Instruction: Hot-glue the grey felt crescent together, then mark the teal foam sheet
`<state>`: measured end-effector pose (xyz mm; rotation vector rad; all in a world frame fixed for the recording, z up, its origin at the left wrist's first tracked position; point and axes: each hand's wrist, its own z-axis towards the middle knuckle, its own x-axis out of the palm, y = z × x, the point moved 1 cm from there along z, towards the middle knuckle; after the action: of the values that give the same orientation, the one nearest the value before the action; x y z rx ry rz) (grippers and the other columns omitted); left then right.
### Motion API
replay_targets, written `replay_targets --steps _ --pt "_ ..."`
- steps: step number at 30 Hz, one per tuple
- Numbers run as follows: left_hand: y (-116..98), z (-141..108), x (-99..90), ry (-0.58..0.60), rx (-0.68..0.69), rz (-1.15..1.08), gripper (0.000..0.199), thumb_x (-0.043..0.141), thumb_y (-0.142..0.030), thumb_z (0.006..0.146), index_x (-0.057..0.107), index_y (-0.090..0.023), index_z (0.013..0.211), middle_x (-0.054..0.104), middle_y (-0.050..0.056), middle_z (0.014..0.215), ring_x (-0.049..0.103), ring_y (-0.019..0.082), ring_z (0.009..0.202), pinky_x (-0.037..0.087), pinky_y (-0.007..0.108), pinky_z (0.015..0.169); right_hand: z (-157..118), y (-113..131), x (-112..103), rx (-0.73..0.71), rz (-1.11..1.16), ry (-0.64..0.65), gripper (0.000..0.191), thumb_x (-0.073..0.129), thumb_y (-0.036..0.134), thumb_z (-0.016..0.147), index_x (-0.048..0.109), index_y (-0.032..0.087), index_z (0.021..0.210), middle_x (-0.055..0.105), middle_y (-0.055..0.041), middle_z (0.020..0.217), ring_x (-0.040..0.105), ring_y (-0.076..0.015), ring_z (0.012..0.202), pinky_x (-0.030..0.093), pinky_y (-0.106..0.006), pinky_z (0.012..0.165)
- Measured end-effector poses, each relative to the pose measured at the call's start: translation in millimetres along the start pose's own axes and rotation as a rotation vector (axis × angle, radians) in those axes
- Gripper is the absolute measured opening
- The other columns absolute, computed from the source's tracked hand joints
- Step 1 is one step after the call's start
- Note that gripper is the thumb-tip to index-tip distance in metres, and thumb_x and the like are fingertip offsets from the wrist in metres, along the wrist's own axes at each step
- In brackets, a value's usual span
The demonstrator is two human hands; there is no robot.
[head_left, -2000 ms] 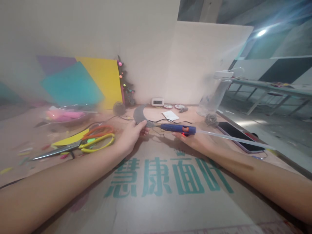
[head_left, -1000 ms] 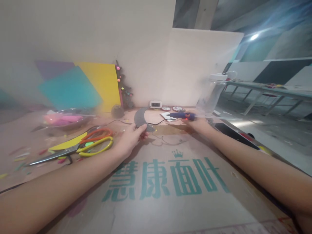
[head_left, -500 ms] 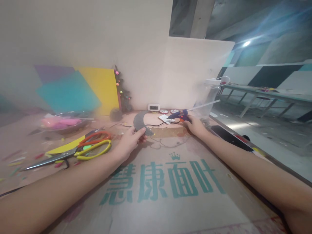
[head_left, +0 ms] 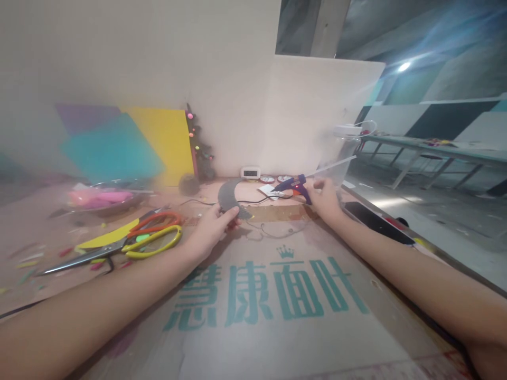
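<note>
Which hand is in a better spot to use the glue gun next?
Probably the right hand. It's right by the handle of the glue gun. The left hand is farther away and busy pinching the grey crescent.

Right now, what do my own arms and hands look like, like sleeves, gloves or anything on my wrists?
Your left hand and right hand are ungloved, with no ring that I can make out. No sleeve, watch or bracelet shows on your left arm or right arm.
</note>
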<state>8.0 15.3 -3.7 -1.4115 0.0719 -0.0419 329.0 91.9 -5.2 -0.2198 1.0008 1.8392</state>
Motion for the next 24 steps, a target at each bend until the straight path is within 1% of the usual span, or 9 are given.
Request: replay_targets --steps 3,5,8,11,14,16,18,21,24 --pt "0 1 -1.2 0.036 0.053 0.046 0.032 0.068 -0.046 0.077 0.056 -0.017 0.079 0.065 0.002 0.069 0.055 0.011 0.057 0.042 0.022 0.054 -2 14 -10 0.010 0.021 -0.078 0.023 0.049 0.036 0.087 0.052 0.017 0.100 0.061 -0.0117 0.101 0.056 -0.0234 0.094 0.044 -0.038 0.090" --pt "2 3 -2.5 0.062 0.080 0.091 0.030 0.067 -0.045 0.079 0.058 -0.016 0.079 0.065 0.002 0.070 0.056 0.012 0.059 0.042 0.023 0.056 -6 31 -16 -0.017 0.070 -0.049 0.021 0.049 0.039 0.088 0.054 0.019 0.092 0.062 -0.0078 0.092 0.057 -0.0211 0.086 0.045 -0.035 0.084" --pt "5 4 -4.2 0.077 0.087 0.146 0.030 0.067 -0.045 0.079 0.062 -0.016 0.081 0.066 0.003 0.073 0.057 0.013 0.062 0.042 0.023 0.057 -22 65 -23 -0.129 0.217 0.209 0.026 0.049 0.041 0.089 0.060 0.018 0.082 0.064 -0.0038 0.081 0.058 -0.0186 0.079 0.045 -0.030 0.075" --pt "5 3 -4.4 0.080 0.059 0.160 0.033 0.067 -0.048 0.078 0.064 -0.015 0.080 0.066 0.004 0.074 0.057 0.014 0.063 0.042 0.024 0.056 -51 101 -31 -0.220 0.240 0.518 0.029 0.051 0.042 0.090 0.066 0.018 0.094 0.068 -0.0031 0.088 0.060 -0.0166 0.077 0.044 -0.028 0.071" --pt "2 0 -3.4 0.089 0.044 0.166 0.033 0.067 -0.048 0.078 0.065 -0.015 0.079 0.064 0.003 0.071 0.056 0.015 0.061 0.041 0.024 0.055 -78 123 -35 -0.298 0.262 0.707 0.030 0.061 0.042 0.086 0.067 0.021 0.106 0.070 -0.0033 0.100 0.059 -0.0140 0.073 0.044 -0.027 0.068" --pt "0 -1 -2.7 0.105 0.048 0.166 0.033 0.066 -0.049 0.078 0.065 -0.015 0.078 0.064 0.003 0.070 0.056 0.015 0.060 0.040 0.024 0.055 -90 127 -33 -0.286 0.292 0.777 0.034 0.066 0.039 0.082 0.066 0.020 0.109 0.070 -0.0032 0.097 0.057 -0.0127 0.069 0.044 -0.026 0.065" --pt "-1 -2 -2.7 0.109 0.054 0.172 0.034 0.066 -0.049 0.077 0.064 -0.015 0.079 0.065 0.003 0.071 0.057 0.015 0.061 0.041 0.024 0.055 -97 126 -28 -0.265 0.322 0.808 0.028 0.066 0.034 0.082 0.067 0.019 0.106 0.071 -0.0021 0.090 0.057 -0.0119 0.066 0.043 -0.025 0.062" --pt "0 -1 -3.3 0.113 0.049 0.206 0.037 0.066 -0.052 0.077 0.065 -0.015 0.080 0.067 0.004 0.073 0.059 0.016 0.063 0.042 0.024 0.056 -100 121 -22 -0.266 0.375 0.807 0.013 0.060 0.026 0.086 0.069 0.018 0.092 0.071 -0.0009 0.080 0.059 -0.0119 0.066 0.044 -0.024 0.063" --pt "1 -1 -3.6 0.126 0.055 0.254 0.039 0.065 -0.054 0.078 0.064 -0.014 0.079 0.067 0.004 0.073 0.059 0.016 0.064 0.042 0.024 0.057 -100 119 -21 -0.330 0.400 0.771 0.015 0.057 0.023 0.089 0.070 0.017 0.087 0.072 -0.0015 0.079 0.061 -0.0127 0.070 0.044 -0.023 0.065"
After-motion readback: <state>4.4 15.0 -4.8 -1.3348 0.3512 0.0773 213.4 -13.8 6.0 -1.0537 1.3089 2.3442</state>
